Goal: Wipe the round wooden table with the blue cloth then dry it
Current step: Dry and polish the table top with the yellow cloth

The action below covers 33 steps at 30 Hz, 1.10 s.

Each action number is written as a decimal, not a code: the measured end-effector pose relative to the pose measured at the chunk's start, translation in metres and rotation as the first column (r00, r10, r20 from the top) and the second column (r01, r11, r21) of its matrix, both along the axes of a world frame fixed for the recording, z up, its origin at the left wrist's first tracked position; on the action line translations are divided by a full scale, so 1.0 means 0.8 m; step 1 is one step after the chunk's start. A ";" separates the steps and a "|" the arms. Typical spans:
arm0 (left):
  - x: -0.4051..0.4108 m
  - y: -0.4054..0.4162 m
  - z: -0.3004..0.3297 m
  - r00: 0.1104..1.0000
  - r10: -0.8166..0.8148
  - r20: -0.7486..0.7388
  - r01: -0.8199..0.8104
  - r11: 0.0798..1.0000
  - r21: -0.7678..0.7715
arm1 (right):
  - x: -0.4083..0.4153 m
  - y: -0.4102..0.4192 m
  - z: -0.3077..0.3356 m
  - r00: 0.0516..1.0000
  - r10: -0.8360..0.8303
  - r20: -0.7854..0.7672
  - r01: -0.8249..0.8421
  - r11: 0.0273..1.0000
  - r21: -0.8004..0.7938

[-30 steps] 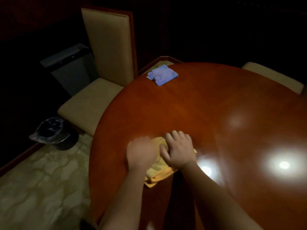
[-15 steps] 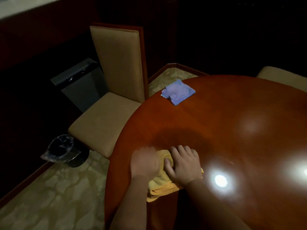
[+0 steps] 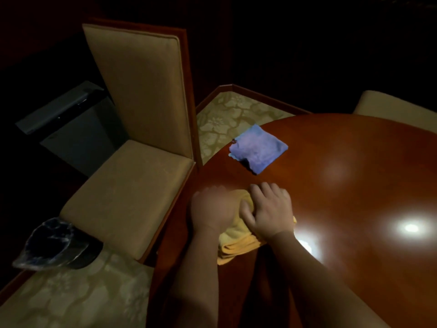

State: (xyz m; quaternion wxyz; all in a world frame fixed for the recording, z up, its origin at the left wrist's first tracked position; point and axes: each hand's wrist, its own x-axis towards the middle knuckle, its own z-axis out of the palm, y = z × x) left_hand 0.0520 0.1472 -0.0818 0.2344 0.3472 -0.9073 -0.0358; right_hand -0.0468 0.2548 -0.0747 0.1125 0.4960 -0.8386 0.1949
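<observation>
a round, glossy reddish-brown wooden worktop [image 3: 343,185] is seen from above in a dim room, with bright ceiling lights mirrored in its polish. near its left edge a folded yellow towel [image 3: 236,245] is pressed flat under both hands. the left hand [image 3: 210,209] is blurred, and it cannot be told whether its fingers are flat or curled. the right hand [image 3: 269,211] is laid palm down on the towel with fingers spread and fairly straight, pushing rather than gripping. a folded blue cloth [image 3: 257,150] is left lying just beyond the hands, near the worktop's far left rim, untouched by either hand.

the wet wipe is judged to be finished and the drying step under way. for this to be done well, the towel should be kept flat and folded, even pressure applied through both palms, and overlapping passes worked outward to the rim so that no damp streaks are left. the blue cloth is best lifted aside so the wood beneath it is dried too.

a beige upholstered chair with a wooden frame [image 3: 132,150] is drawn up at the left, and a dark lined waste bin [image 3: 54,245] is set on the patterned floor beside it.
</observation>
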 end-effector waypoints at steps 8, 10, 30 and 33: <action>-0.039 -0.047 -0.009 0.997 0.055 -0.061 -0.054 0.998 0.031 | -0.044 -0.057 0.005 0.999 0.036 0.036 -0.037 0.998 0.047; -0.045 -0.056 -0.006 0.996 0.055 -0.068 -0.052 0.998 0.047 | -0.051 -0.066 0.005 0.999 0.038 0.016 -0.038 0.999 0.035; 0.168 0.182 0.016 0.911 0.371 0.179 -0.404 0.891 0.207 | 0.118 0.107 0.006 0.921 0.389 -0.025 -0.382 0.913 0.147; 0.207 0.238 0.017 0.896 0.391 0.209 -0.430 0.880 0.201 | 0.156 0.157 0.008 0.902 0.432 -0.011 -0.423 0.889 0.175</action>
